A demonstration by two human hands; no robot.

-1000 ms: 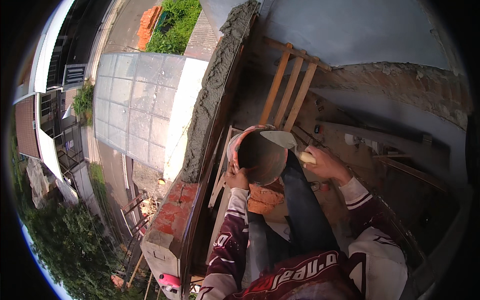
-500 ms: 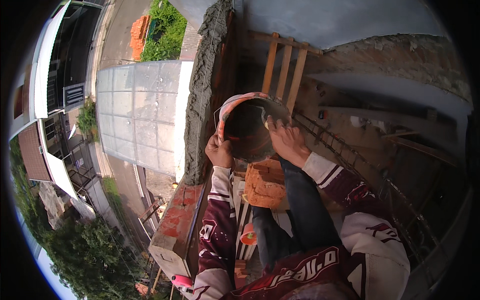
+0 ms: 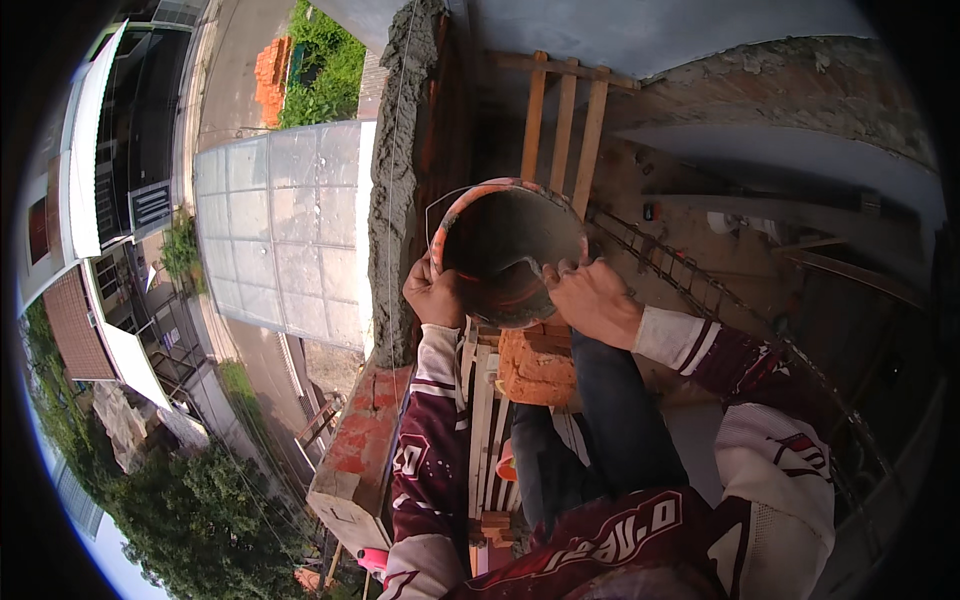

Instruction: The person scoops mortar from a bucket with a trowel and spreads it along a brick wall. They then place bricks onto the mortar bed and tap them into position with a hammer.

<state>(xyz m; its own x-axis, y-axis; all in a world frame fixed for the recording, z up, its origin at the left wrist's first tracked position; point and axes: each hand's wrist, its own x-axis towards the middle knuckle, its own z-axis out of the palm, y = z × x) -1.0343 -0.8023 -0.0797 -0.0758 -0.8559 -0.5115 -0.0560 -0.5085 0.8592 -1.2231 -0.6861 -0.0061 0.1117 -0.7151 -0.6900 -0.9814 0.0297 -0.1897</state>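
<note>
A mortar-stained orange bucket (image 3: 462, 206) is tilted toward me beside the wall, its inside dark and grey. My left hand (image 3: 436, 293) is closed on the bucket's left rim, thumb on the inner side. My right hand (image 3: 594, 300) is closed at the right side of the mouth around the handle of a trowel (image 3: 522, 263). Its bent metal neck shows inside the bucket; the blade is hard to make out against the dark interior. A thin wire handle stands out at the bucket's left. Just below the bucket sits a stack of orange bricks (image 3: 537, 366).
On the left runs a wall top with rough wet mortar (image 3: 392, 200) and a taut string above it. Beyond lie a translucent roof (image 3: 285, 225) and a street far below. Wooden slats (image 3: 562, 130) stand ahead; a rebar lattice (image 3: 690, 285) runs at right. My legs are beneath.
My right hand and the trowel have moved down and slightly right, toward the bucket's near side. The left hand still grips the rim, and the bucket's mouth now shows more fully.
</note>
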